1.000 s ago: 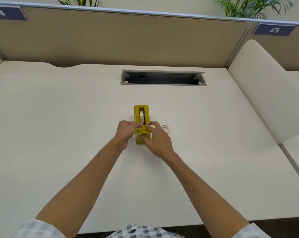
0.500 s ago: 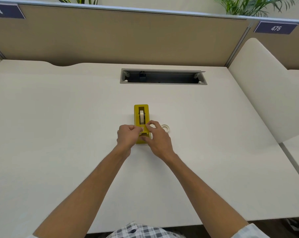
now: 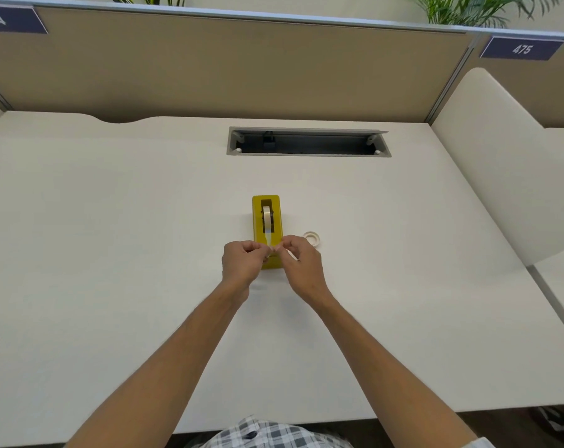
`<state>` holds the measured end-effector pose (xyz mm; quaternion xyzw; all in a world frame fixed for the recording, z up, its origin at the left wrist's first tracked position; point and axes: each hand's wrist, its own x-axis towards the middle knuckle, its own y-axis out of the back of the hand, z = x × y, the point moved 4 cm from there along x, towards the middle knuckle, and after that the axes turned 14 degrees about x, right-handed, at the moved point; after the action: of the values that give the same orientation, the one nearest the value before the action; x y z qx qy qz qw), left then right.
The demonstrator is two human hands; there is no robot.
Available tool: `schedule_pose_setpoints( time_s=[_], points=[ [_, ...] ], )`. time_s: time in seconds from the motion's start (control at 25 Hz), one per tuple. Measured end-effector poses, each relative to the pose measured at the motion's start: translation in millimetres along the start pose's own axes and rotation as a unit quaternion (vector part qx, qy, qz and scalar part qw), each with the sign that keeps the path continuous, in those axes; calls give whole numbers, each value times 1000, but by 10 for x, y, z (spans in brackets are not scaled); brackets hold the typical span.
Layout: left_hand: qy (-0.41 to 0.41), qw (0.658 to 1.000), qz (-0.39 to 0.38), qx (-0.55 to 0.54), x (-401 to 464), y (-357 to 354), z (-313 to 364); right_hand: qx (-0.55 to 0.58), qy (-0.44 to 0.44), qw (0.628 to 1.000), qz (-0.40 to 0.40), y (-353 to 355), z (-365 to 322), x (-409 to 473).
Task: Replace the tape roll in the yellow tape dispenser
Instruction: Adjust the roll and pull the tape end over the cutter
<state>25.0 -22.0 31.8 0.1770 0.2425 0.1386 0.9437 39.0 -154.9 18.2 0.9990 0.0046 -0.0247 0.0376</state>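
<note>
The yellow tape dispenser (image 3: 258,221) stands in the middle of the white desk (image 3: 112,237), its long side pointing away from me. A tape roll (image 3: 267,216) sits upright in its slot. A strip of clear tape (image 3: 268,240) runs from the roll toward the near end. My left hand (image 3: 243,263) and my right hand (image 3: 301,265) meet over the dispenser's near end and pinch the end of that strip between their fingertips. The cutter end is hidden under my fingers. A second, white tape roll (image 3: 312,238) lies flat on the desk just right of the dispenser.
A grey cable slot (image 3: 308,142) is open in the desk behind the dispenser. Tan partition panels (image 3: 225,66) close the back, and a white side panel (image 3: 500,156) rises at the right. The desk's front edge runs close to my body.
Both hands have slid toward me along the dispenser, and a strip of tape now stretches from the roll to my fingertips. The dispenser and the loose roll have stayed put.
</note>
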Motion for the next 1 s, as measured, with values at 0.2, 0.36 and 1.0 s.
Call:
schedule_pose_setpoints(
  time_s=[0.2, 0.36, 1.0],
  points=[
    [10, 999, 43, -16, -37, -9, -34, -13, -33, 999, 14, -7, 5, 58],
    [58, 996, 25, -67, -52, -28, -125, -8, -42, 999, 22, -1, -13, 47],
    [67, 996, 24, -51, -73, -168, -304, -34, -31, 999, 20, 13, -1, 39]
  ],
)
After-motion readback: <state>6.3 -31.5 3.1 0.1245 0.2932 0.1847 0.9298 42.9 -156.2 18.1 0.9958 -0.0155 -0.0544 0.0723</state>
